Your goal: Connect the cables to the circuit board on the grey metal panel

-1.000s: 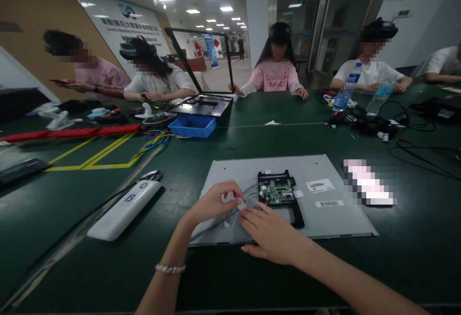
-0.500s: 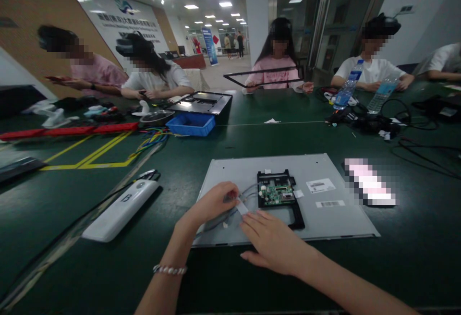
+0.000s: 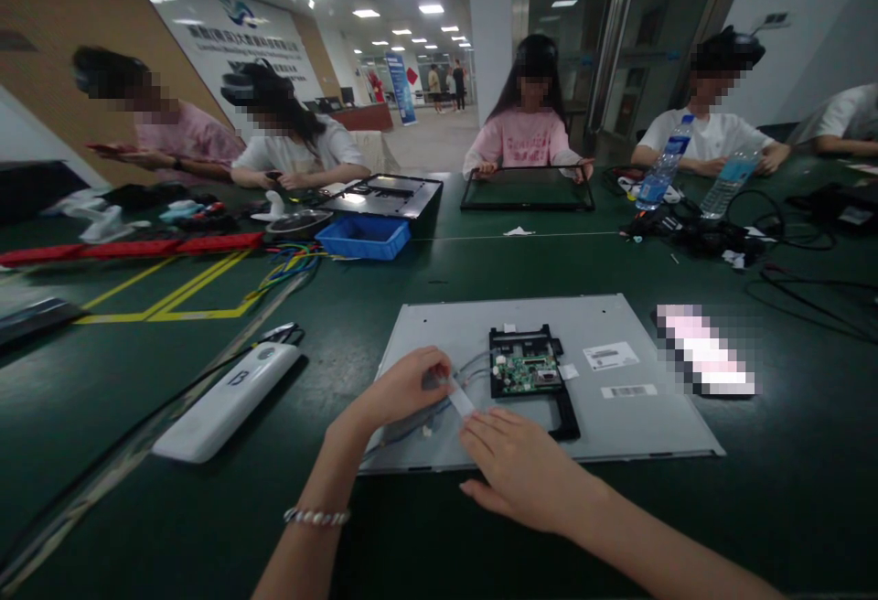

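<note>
Fingers, left hand (image 3: 412, 385): pinched together on the upper end of a translucent white strip (image 3: 463, 401), probably tape.
Fingers, right hand (image 3: 518, 458): stretched out side by side, closed round nothing, tips at the strip's lower end; from where I stand I can't tell how hard they press.
White power bank (image 3: 226, 399): well left of the work on the green tabletop (image 3: 357, 307), a black cord by its far end.
Grey cables (image 3: 401, 426): loose over the panel's left part, passing close by the left hand; a snag there could, I think, tug their plugs.
Strip: slanting between both hands, over the panel left of the board; if one end slips or the pull goes crooked, it might crease or catch a cable.
Circuit board (image 3: 525, 371): bare in its black bracket (image 3: 568, 412), right of the strip; a careless knuckle could scrape it.
Display panel (image 3: 651, 431): lying flat beneath it all; leaning hard would risk stressing it.
Phone (image 3: 713, 353): just beyond the panel's right edge, its screen blurred.
</note>
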The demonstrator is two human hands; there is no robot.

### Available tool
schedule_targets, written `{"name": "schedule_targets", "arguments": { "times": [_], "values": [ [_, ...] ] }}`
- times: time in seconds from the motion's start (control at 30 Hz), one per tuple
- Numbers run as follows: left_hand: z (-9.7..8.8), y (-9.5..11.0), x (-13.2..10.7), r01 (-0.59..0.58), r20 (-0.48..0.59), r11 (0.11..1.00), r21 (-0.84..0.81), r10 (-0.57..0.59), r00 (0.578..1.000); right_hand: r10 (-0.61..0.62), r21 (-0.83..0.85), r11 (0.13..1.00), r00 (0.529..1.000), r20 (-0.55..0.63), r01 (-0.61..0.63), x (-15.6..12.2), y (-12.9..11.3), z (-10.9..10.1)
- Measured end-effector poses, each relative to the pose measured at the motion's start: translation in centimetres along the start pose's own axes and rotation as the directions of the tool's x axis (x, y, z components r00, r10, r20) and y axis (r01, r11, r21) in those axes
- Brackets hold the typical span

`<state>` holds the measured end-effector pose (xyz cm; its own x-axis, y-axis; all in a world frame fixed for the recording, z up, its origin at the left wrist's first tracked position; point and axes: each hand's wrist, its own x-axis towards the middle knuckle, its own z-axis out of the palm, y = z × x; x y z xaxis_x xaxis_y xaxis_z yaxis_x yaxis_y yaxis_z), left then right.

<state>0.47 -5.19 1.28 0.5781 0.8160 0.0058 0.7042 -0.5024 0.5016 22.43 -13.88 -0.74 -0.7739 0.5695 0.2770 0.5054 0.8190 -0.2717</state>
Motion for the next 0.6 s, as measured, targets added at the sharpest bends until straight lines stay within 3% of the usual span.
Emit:
{"name": "schedule_targets", "arguments": {
  "times": [0.27, 0.6],
  "values": [
    [0.16, 0.28, -0.13, 0.021, 0.007, 0.999, 0.049, -0.021, 1.0, -0.013, 0.025, 1.0, 0.999, -0.047, 0.014, 0.65, 0.29, -0.76],
    [0.38, -0.26, -0.05, 0.025, -0.003, 1.0, 0.005, -0.025, 1.0, -0.009, 0.008, 1.0, 1.0, -0.025, 0.009, 0.72, 0.35, 0.19]
  ]
}}
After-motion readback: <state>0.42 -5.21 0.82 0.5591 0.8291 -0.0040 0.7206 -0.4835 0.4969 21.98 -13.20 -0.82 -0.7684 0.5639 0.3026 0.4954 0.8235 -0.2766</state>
